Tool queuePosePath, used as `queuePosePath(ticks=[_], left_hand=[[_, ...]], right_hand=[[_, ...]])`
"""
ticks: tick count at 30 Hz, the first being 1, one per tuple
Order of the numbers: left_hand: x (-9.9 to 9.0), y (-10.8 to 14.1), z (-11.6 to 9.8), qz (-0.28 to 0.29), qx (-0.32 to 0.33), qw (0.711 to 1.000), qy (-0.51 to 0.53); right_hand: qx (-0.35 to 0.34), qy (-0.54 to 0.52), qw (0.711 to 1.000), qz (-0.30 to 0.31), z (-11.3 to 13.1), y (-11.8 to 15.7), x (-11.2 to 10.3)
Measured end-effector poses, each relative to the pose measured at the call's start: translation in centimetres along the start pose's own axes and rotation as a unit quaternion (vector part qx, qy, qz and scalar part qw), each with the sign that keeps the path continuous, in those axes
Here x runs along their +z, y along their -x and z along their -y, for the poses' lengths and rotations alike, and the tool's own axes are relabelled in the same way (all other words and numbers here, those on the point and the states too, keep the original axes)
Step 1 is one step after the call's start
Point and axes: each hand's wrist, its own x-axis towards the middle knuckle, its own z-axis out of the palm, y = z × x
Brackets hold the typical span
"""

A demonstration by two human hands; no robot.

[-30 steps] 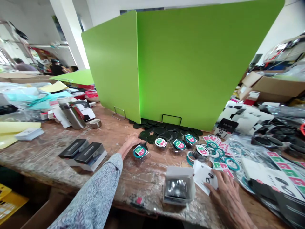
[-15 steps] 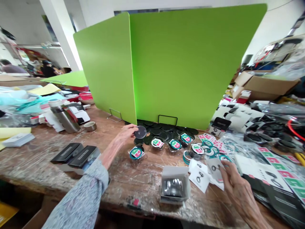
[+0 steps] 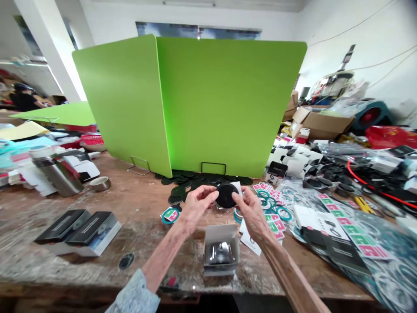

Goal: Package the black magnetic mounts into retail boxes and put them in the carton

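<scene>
Black disc (image 3: 226,195) — pinched at its edges by the left hand (image 3: 197,205) and right hand (image 3: 252,208), fingers half-closed on it.

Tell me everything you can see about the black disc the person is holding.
The black disc is a flat, round piece with a dull, dark face and no marking that can be made out; its thickness cannot be told from this view. It is held up in the air, face tilted toward the camera, between the fingertips of the left hand and the right hand, which touch its opposite edges. It sits above the wooden workbench, just behind the open carton.
</scene>
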Motion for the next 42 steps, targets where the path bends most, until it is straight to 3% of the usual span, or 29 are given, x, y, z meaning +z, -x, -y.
queuePosePath(ticks=[2,5,8,12,18,24,27,32,37,39,42], left_hand=[[-0.4,2.9,1.4,0.003,0.010,1.000,-0.015],[-0.1,7.9,5.2,-0.001,0.019,0.999,-0.025],[1.3,11.0,9.3,-0.040,-0.011,0.999,-0.009],[2.6,11.2,11.6,-0.098,-0.013,0.995,0.009],[2.5,10.8,11.8,-0.111,0.010,0.994,0.008],[2.4,11.0,12.1,-0.133,0.014,0.991,-0.013],[2.2,10.8,12.0,-0.135,0.017,0.991,-0.018],[1.8,10.7,12.1,-0.111,0.022,0.993,-0.026],[1.8,11.2,11.4,-0.076,0.034,0.997,0.002],[1.9,11.5,11.3,-0.088,0.063,0.994,-0.025],[1.9,11.9,11.8,-0.122,0.141,0.973,-0.139]], right_hand=[[-0.028,0.046,0.998,-0.024,1.2,2.1,-0.9],[-0.084,0.160,0.983,-0.035,1.5,5.8,-1.6],[-0.179,0.312,0.932,0.048,-0.8,8.4,-1.2],[-0.258,0.460,0.843,0.106,-4.2,8.6,-0.3],[-0.262,0.490,0.821,0.129,-5.2,8.1,-0.1],[-0.366,0.532,0.763,0.032,-5.7,9.2,0.4],[-0.385,0.547,0.743,0.003,-5.0,9.0,0.7],[-0.351,0.568,0.743,0.052,-4.6,9.3,0.9],[-0.334,0.524,0.774,0.124,-4.9,10.5,0.4],[-0.313,0.483,0.808,0.121,-4.9,10.8,-0.2],[-0.187,0.365,0.912,0.007,-5.3,11.0,-0.9]])
